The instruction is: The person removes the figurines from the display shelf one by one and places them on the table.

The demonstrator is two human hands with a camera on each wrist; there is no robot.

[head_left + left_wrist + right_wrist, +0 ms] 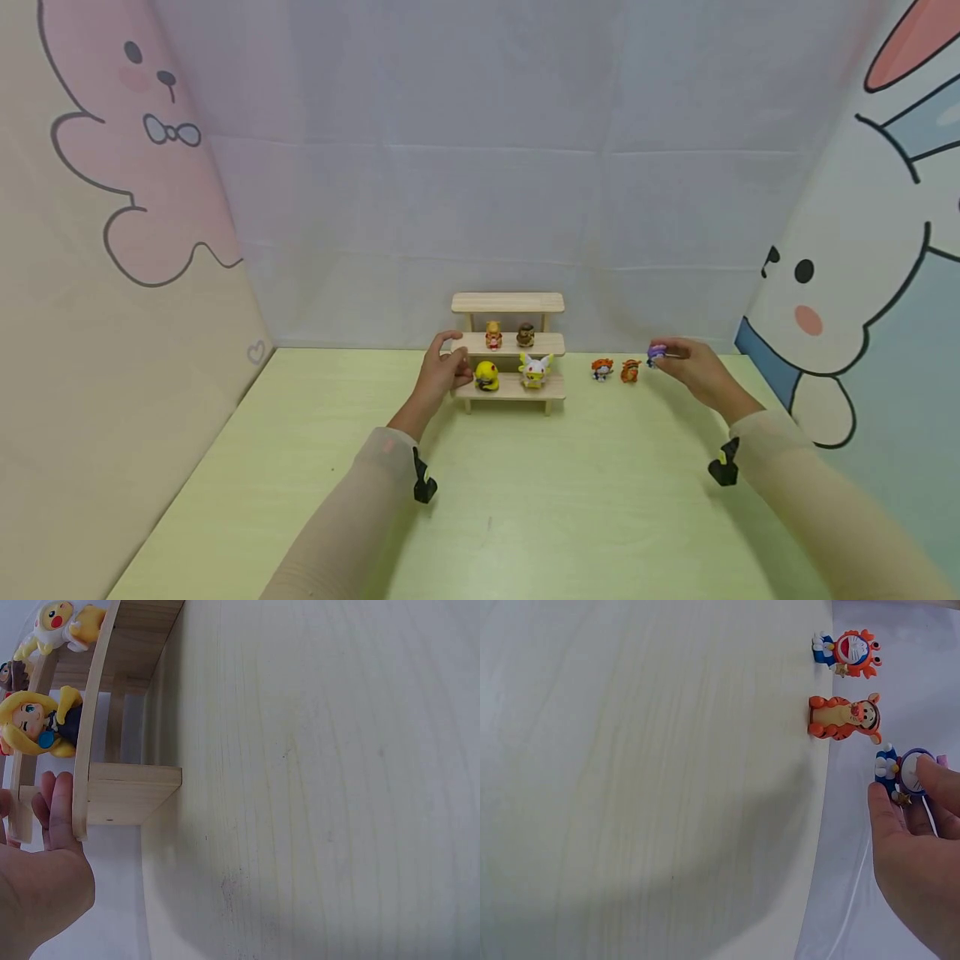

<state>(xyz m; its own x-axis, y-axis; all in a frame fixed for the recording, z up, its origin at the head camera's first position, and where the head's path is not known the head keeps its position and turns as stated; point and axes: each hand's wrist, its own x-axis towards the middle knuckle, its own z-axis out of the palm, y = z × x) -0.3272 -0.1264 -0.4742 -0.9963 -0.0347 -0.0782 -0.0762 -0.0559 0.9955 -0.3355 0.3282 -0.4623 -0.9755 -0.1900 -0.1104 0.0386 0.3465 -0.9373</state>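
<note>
Right hand [699,372] far forward, purple-hooded figurine [909,772] in a fingertip pinch

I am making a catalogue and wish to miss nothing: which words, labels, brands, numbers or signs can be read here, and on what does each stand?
Readable words, labels, brands and numbers: none in any view.
Blue figurine in the right hand, tiger figurine, black wrist device: any marking is too small to read.
Wooden shelf, table: no print visible.
Left wall: small heart outline, without letters.
</note>
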